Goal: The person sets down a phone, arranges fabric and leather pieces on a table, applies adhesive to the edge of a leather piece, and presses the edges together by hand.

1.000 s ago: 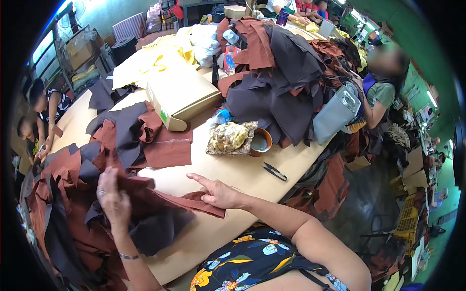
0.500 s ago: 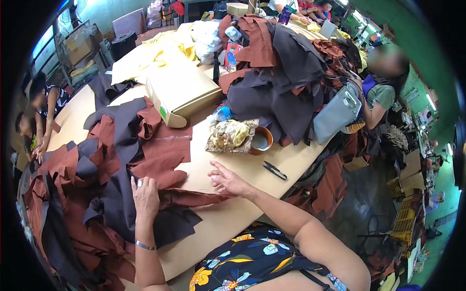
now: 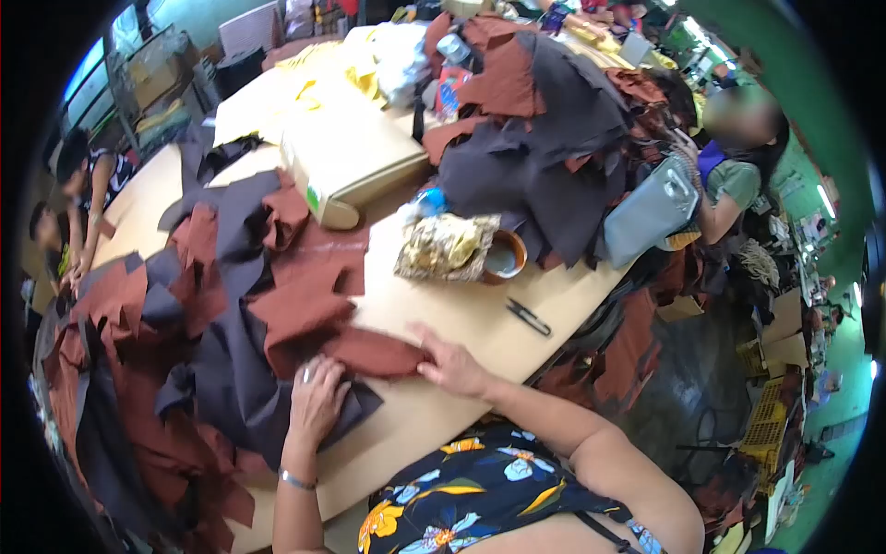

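A reddish-brown fabric piece point(image 3: 377, 354) lies stretched between my two hands above the table's near edge. My right hand point(image 3: 454, 366) pinches its right end between thumb and fingers. My left hand point(image 3: 317, 399), with a ring and a wrist bracelet, has its fingers curled on the cloth's lower left end, over dark fabric. A dark grey fabric piece point(image 3: 235, 388) spreads under and left of my left hand, among heaped reddish-brown scraps point(image 3: 111, 406). Thread snips point(image 3: 529, 317) rest on the table, right of and beyond my right hand.
A cardboard box point(image 3: 355, 166) sits mid-table. Nearer are a patterned tray with yellowish contents point(image 3: 443, 247) and a brown cup point(image 3: 506, 256). A tall fabric pile point(image 3: 544, 157) stands behind. A co-worker point(image 3: 734, 185) is at the right by a grey bag point(image 3: 651, 212); two people are at the left.
My left hand has moved right and down onto the reddish-brown piece. My right hand's outstretched fingers have closed on its end, and the strip now lies wider and flatter.
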Action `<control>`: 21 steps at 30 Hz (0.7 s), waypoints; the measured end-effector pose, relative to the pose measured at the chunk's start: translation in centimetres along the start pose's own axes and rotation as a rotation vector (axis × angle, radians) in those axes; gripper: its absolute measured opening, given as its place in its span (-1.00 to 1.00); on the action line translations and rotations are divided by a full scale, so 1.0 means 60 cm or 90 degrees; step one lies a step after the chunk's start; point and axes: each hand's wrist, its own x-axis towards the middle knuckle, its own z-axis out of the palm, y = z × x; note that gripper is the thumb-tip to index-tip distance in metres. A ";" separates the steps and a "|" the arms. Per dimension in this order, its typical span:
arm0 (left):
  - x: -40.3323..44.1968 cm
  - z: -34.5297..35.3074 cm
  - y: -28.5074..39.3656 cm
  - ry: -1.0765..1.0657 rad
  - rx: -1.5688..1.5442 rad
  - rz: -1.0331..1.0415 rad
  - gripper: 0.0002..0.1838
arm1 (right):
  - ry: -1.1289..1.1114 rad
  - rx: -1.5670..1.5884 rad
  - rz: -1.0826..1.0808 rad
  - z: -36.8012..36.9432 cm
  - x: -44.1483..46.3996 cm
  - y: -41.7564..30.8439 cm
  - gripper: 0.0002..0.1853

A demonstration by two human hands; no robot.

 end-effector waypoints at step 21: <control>0.017 0.004 -0.010 0.262 0.171 -0.135 -0.64 | 0.113 0.559 0.028 -0.130 0.109 -0.166 -0.17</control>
